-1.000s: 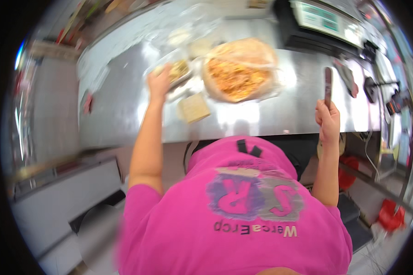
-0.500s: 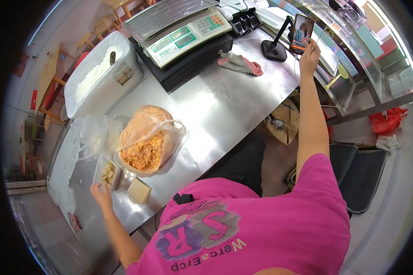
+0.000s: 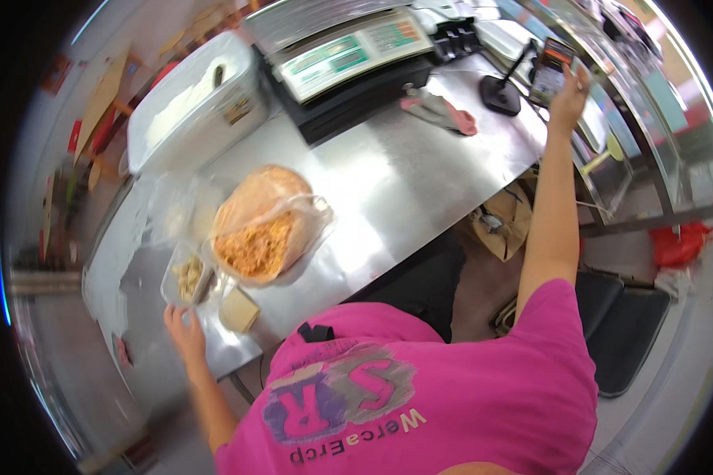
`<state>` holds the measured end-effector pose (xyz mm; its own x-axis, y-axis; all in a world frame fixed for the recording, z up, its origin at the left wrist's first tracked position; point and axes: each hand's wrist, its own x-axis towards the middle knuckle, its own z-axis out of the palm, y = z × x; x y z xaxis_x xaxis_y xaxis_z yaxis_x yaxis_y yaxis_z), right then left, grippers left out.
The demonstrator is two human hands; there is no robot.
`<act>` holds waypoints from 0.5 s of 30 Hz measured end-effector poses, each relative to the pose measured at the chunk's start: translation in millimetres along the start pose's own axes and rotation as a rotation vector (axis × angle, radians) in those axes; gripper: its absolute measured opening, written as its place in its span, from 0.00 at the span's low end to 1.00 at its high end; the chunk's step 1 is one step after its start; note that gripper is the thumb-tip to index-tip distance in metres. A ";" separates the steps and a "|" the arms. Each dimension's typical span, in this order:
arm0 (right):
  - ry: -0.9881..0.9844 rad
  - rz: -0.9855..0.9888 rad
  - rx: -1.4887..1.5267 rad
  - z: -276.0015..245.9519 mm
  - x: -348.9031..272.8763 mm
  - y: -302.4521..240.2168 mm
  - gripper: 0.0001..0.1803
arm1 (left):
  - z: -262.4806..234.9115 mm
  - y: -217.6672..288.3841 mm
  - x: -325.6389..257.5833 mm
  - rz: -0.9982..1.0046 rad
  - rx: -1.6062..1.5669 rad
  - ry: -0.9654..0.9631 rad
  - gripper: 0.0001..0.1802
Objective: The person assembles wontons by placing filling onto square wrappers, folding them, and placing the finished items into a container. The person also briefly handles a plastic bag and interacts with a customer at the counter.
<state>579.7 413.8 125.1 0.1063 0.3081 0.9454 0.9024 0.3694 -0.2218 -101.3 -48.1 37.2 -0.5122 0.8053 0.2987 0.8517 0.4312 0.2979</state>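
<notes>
My left hand (image 3: 185,334) rests at the table's near left with its fingers apart, holding nothing. Just beyond it is a small clear tub (image 3: 204,285) with pale, folded dumpling-like pieces inside. A pale square stack (image 3: 238,310), probably dough wrappers, lies to that hand's right. Behind the stack sits an open plastic bag (image 3: 313,229) of orange, minced-looking filling (image 3: 255,247). At the far right my right hand (image 3: 569,99) reaches up to a phone (image 3: 552,71) on a black stand (image 3: 500,95). Its fingers are partly stretched out at the screen and somewhat blurred.
A large white tub (image 3: 247,103) of flour-like powder stands at the back left. Beside it, a weighing scale (image 3: 356,55) sits on a black cash drawer (image 3: 364,107). A grey and pink cloth (image 3: 440,113) lies on the metal table (image 3: 380,190). Glass shelving (image 3: 650,134) stands at right.
The whole view has shifted, blurring the picture. My left hand has drawn slightly back from the small tub. At the phone, my right hand has moved a little and the screen's picture is different.
</notes>
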 end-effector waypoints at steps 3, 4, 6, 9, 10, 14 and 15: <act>-0.182 0.438 0.690 -9.2 -47.5 0.2 0.22 | 2.1 10.5 -8.8 0.067 -0.018 0.041 0.10; -0.252 0.582 0.653 -27.9 -59.9 -17.1 0.26 | 5.2 20.3 -5.0 0.062 -0.059 0.036 0.09; -0.273 0.731 0.627 -55.1 -92.6 -61.6 0.23 | 14.7 10.0 -7.3 0.100 -0.207 0.005 0.09; -0.390 0.818 0.633 -88.7 -133.8 -128.0 0.20 | 32.8 23.6 -8.3 0.186 -0.265 -0.037 0.04; -0.453 0.828 0.617 -92.0 -144.9 -136.5 0.20 | 32.3 28.0 -12.6 0.178 -0.241 -0.088 0.06; -0.528 0.937 0.668 -86.0 -169.1 -184.8 0.18 | 39.0 50.4 -27.1 0.221 -0.239 -0.147 0.08; -0.572 0.903 0.657 -87.3 -170.1 -202.2 0.19 | 42.0 51.5 -29.1 0.250 -0.235 -0.180 0.10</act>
<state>415.5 210.2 30.1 0.2323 0.9536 0.1915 0.2057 0.1442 -0.9679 -37.9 -32.2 5.7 -0.2469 0.9411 0.2309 0.8882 0.1245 0.4423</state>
